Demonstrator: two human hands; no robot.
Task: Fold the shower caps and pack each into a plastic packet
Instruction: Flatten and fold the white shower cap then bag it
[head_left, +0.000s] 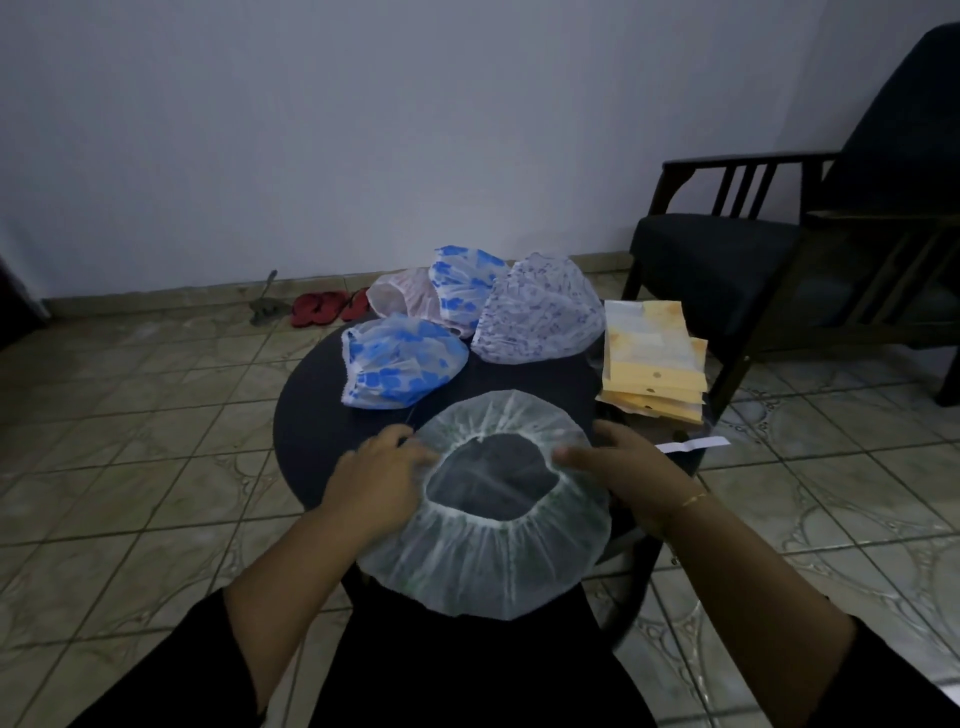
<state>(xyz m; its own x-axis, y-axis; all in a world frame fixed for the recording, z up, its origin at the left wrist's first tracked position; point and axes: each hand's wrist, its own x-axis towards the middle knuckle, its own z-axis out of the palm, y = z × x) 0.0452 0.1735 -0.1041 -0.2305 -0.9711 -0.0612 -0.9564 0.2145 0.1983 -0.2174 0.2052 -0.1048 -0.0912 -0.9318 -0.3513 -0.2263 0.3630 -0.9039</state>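
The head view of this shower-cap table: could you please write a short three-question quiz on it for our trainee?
1. True or false: the white translucent shower cap under both hands lies opening-up on the round dark table.
2. How many other shower caps lie farther back on the table?
3. The stack of yellow-backed plastic packets lies on which side of the table: A) the person's left, B) the person's right?

Key
1. True; the left hand and right hand touch its elastic rim.
2. Four: two blue-patterned, one pink, one purple-patterned.
3. B.
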